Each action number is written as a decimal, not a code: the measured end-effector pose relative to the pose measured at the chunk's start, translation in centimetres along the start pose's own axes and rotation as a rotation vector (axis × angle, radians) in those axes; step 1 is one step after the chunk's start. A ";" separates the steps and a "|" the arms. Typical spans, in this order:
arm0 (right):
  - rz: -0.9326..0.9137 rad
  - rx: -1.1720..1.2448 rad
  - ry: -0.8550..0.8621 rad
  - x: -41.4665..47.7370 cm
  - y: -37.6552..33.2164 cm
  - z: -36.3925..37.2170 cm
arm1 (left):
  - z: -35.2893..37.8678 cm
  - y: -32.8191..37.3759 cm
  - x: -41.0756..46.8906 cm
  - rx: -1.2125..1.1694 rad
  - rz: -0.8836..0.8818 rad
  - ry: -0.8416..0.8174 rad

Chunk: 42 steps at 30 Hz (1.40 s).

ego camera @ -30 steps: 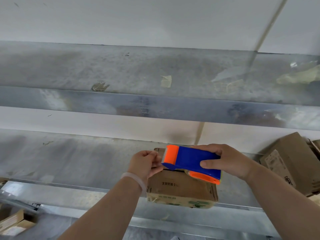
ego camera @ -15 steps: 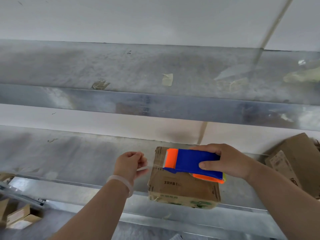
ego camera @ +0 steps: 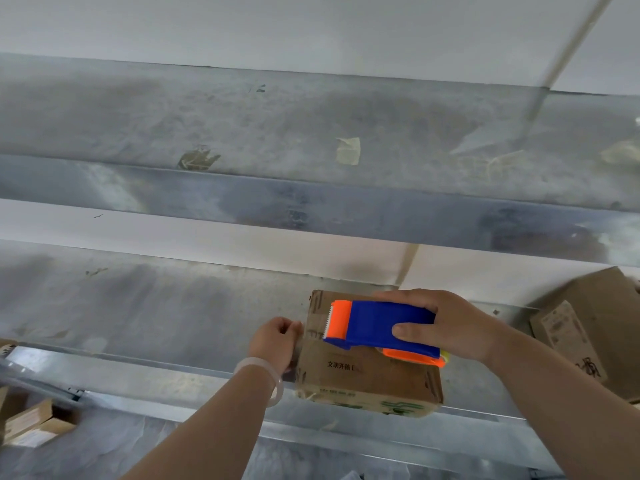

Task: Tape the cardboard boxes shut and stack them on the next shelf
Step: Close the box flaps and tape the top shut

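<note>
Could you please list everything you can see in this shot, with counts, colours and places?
cardboard box: one, brown, middle shelf, centre
tape dispenser: one, blue and orange, over that box
larger box: at least one, brown, right
small boxes: several, brown, lower left
shelves: at least two, grey metal
tape scraps: two, tan, upper shelf
wristband: one, clear, left wrist
left hand: fingers curled, at box's left side
right hand: grips tape dispenser

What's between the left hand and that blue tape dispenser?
In the head view, just the cardboard box's top edge, with clear tape seemingly stretched across it from the tape dispenser.
</note>
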State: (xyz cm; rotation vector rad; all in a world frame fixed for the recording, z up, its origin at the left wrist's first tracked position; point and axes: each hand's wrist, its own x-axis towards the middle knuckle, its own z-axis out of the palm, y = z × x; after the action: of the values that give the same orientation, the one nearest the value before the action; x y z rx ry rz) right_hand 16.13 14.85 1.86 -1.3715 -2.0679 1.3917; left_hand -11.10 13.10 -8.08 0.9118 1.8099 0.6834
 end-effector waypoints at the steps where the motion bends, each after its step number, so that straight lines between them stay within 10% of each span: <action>1: -0.002 0.005 0.000 0.0 0.0 0.0 | 0.2 0.0 -0.1 -0.007 -0.004 -0.018; 11: -0.002 0.047 0.018 -0.1 0.1 0.3 | 0.6 -0.1 -0.7 -0.280 -0.211 -0.111; 42: 0.058 0.011 -0.020 -3.9 2.0 -5.4 | 1.9 1.6 -0.9 0.103 0.196 -0.129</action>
State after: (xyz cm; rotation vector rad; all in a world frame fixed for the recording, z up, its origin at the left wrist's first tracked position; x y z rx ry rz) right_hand 22.76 14.78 3.77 -1.4296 -2.0457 1.4435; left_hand -8.63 13.38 -7.12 1.1866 1.6681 0.6419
